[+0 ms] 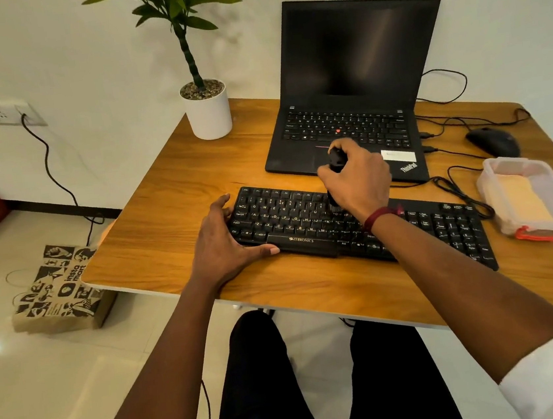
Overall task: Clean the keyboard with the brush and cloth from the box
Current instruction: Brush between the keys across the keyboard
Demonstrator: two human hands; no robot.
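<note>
A black keyboard (442, 225) lies across the wooden table (170, 200) in front of me. My right hand (359, 179) is shut on a black brush (335, 159), held upright with its bristles down on the keys near the keyboard's middle. My left hand (221, 239) rests flat on the keyboard's left end, thumb along its front edge, fingers apart. At the right edge stands a clear plastic box (493, 191), lid off, with a pale yellow cloth (522, 202) lying inside it.
An open black laptop (355, 62) stands behind the keyboard. A potted plant (208, 113) is at the back left, a black mouse (494, 141) and cables at the back right. A printed paper bag (60, 289) sits on the floor to the left.
</note>
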